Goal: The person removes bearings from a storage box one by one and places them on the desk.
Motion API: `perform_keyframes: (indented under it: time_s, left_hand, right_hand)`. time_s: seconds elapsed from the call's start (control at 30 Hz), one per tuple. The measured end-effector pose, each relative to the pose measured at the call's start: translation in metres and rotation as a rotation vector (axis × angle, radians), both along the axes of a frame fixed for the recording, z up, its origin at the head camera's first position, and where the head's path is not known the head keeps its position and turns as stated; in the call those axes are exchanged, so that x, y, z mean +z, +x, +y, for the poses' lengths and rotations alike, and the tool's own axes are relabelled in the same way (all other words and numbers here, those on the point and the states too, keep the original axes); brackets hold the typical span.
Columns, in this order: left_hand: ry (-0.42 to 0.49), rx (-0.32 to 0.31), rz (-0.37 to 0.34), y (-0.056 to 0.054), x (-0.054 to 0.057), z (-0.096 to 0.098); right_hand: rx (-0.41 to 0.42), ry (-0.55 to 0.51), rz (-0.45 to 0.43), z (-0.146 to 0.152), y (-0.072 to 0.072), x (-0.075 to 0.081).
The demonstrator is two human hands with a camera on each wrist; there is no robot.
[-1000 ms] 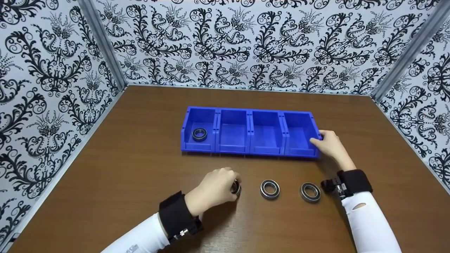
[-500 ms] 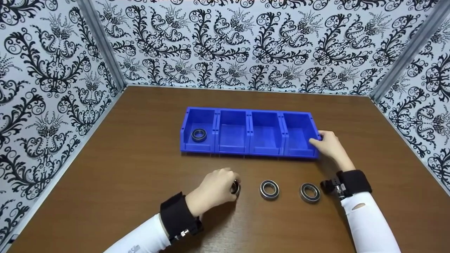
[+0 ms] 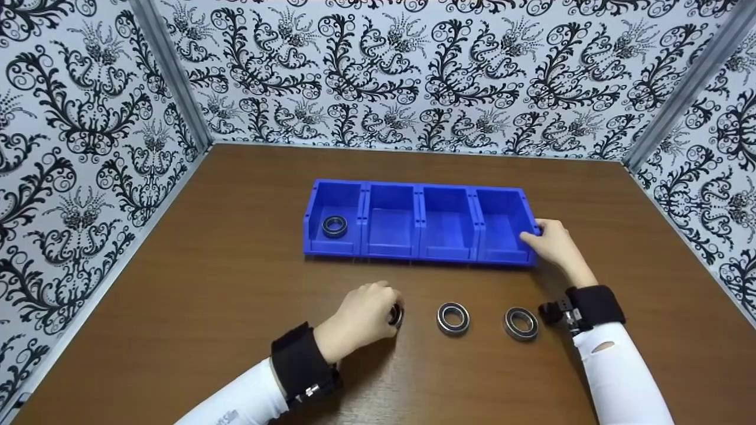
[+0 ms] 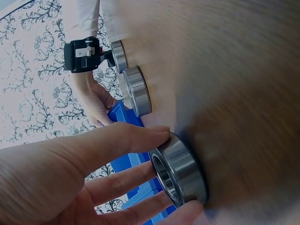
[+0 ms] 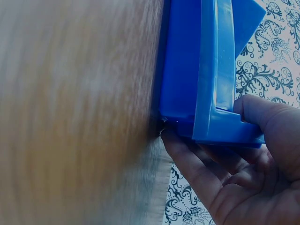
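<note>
My left hand (image 3: 365,313) grips a ball bearing (image 4: 180,171) by its outer ring, thumb on one side and fingers on the other. In the left wrist view that bearing lies on or just at the wooden table. At the right end of a blue four-compartment bin (image 3: 449,255), my right hand (image 3: 555,245) holds the side wall, its thumb over the rim and its fingers along the outside (image 5: 192,171). One bearing (image 3: 335,226) lies in the leftmost compartment. To the right of my left hand, two more bearings lie on the table, a nearer one (image 3: 453,319) and a farther one (image 3: 521,324).
The brown wooden table (image 3: 207,265) spreads around the bin. Patterned black-and-white panels (image 3: 390,77) stand behind and at both sides, joined by grey metal posts (image 3: 171,71). Each wrist wears a black strap with a small camera, such as the right wrist camera (image 3: 558,313).
</note>
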State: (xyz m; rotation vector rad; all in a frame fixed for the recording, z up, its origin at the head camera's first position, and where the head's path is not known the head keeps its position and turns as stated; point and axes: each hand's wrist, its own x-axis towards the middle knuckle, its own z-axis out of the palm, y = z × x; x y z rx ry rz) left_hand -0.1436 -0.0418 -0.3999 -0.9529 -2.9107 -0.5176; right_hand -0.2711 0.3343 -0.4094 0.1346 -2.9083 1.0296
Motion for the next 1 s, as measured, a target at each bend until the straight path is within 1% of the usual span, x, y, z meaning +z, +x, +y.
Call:
perform_keyframes:
  time_s: [0.23,0.43,0.6,0.8,1.0]
  left_hand:
    - [0.001,0.014,-0.007,-0.0005,-0.0003,0.0004]
    - [-0.007,0.020,-0.002,0.0002,-0.0011,0.0008]
    - [-0.009,0.024,-0.005,0.0004,-0.0013,0.0013]
    - [-0.019,0.030,0.007,0.0006,-0.0031,0.0015]
    - [-0.029,0.035,0.029,0.0008,-0.0044,0.0017]
  right_hand:
    - [0.000,0.004,0.002,0.0006,0.0007,-0.0010]
    - [-0.018,-0.005,0.009,0.0015,-0.0004,-0.0020]
    - [-0.004,0.005,0.008,0.0011,-0.0011,-0.0009]
    - [-0.007,0.008,-0.006,0.0010,-0.0010,-0.0003]
    - [0.007,-0.011,-0.003,0.0004,-0.0006,0.0004]
